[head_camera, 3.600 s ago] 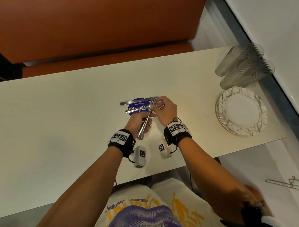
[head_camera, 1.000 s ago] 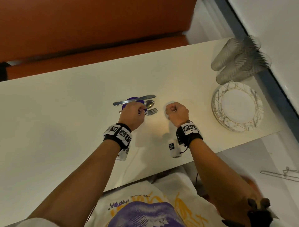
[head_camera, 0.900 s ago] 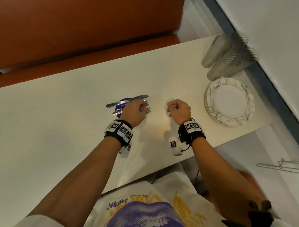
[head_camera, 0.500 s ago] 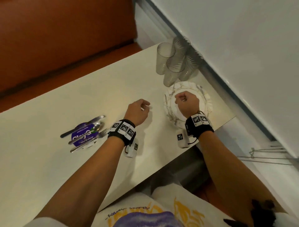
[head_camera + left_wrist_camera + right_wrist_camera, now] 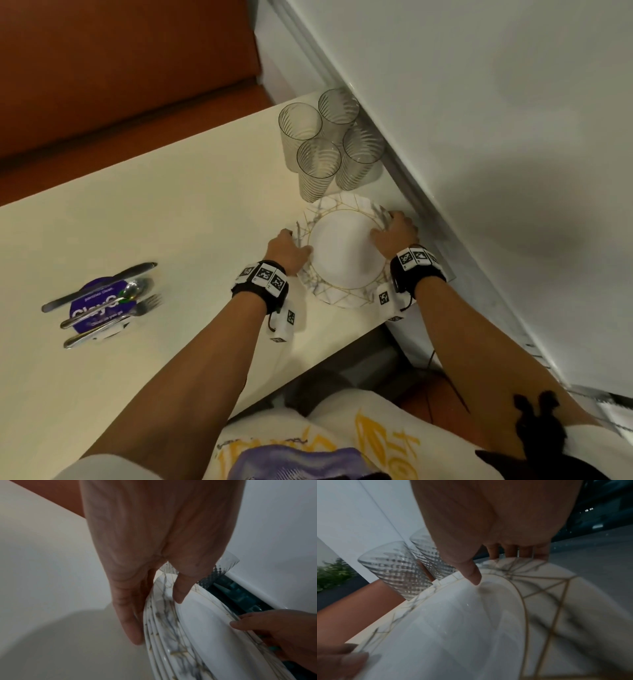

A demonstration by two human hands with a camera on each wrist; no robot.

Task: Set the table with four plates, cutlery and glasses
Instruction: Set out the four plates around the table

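Note:
A stack of white marble-patterned plates (image 5: 342,253) with gold lines lies at the table's right end. My left hand (image 5: 291,250) grips its left rim: the thumb lies on the top plate (image 5: 205,635) and the fingers (image 5: 130,622) run down the stack's side. My right hand (image 5: 390,229) grips the far right rim, thumb on the top plate (image 5: 453,628), fingers curled behind the edge. Several ribbed glasses (image 5: 329,144) stand just beyond the plates. A knife, spoon and fork (image 5: 102,305) lie together on a purple sticker at the left.
The cream table (image 5: 171,212) ends just right of the plates, against a white wall (image 5: 479,154). An orange bench (image 5: 120,68) runs along the far side. The glasses (image 5: 397,568) stand almost against the stack's far rim.
Both hands left the cutlery on the purple sticker and moved right to the plates. A moment ago they hovered as fists; now each holds the stack's rim.

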